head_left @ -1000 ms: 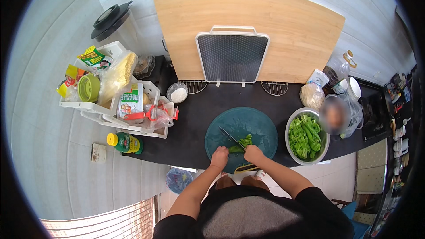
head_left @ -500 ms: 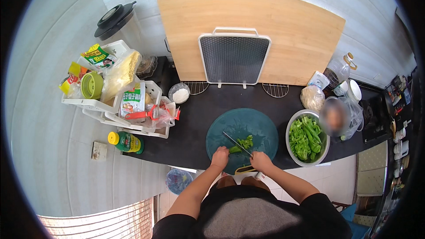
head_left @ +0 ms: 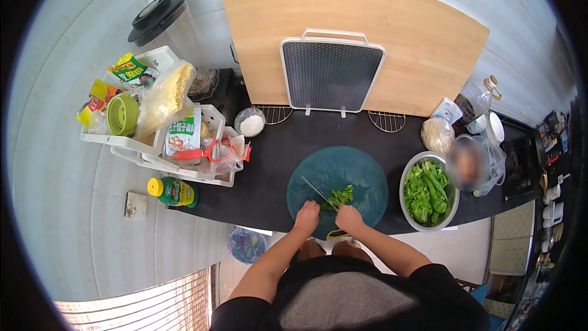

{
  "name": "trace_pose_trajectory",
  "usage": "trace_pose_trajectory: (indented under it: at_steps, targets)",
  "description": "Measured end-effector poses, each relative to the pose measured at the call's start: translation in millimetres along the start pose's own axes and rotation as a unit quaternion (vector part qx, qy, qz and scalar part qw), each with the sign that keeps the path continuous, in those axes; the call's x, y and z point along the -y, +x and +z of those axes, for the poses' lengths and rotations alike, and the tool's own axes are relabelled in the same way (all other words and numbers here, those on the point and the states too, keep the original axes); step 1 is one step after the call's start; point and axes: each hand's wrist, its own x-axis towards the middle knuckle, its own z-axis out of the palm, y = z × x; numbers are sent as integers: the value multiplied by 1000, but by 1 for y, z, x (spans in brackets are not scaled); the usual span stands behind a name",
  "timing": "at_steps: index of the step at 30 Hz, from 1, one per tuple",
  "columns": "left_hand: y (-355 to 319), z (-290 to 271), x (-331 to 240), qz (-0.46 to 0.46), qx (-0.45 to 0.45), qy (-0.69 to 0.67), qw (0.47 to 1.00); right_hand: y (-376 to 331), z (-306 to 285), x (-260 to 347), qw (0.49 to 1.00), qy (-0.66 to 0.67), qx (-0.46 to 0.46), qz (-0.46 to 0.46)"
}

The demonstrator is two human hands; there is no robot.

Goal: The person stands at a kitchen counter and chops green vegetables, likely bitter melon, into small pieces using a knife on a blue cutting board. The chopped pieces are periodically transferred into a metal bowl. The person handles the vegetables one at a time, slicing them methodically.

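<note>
Metal-bladed, the knife (head_left: 316,190) sits in the right hand (head_left: 350,219).

The right grip (head_left: 349,218) holds a knife (head_left: 315,190) beside chopped greens (head_left: 342,195).

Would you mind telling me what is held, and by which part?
The right hand grips the knife by its handle end; the left hand touches green pepper, its exact hold hidden.

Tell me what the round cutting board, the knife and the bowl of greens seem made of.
Round cutting board: probably plastic, matte, evenly dark green. Knife: likely steel, smooth; thin grey blade, handle hidden. Bowl: seemingly metal, satin, with a silvery rim.
</note>
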Motion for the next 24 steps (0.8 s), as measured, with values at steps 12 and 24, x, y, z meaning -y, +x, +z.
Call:
trace_pose_trajectory:
  at_steps: [12, 24]
  targets:
    - [4, -4, 0, -7, 38, 13, 999, -24, -30, -10, 1000, -3, 19, -10]
    - [2, -4, -3, -5, 28, -3, 1000, 1, -11, 7, 998, -32, 58, -13]
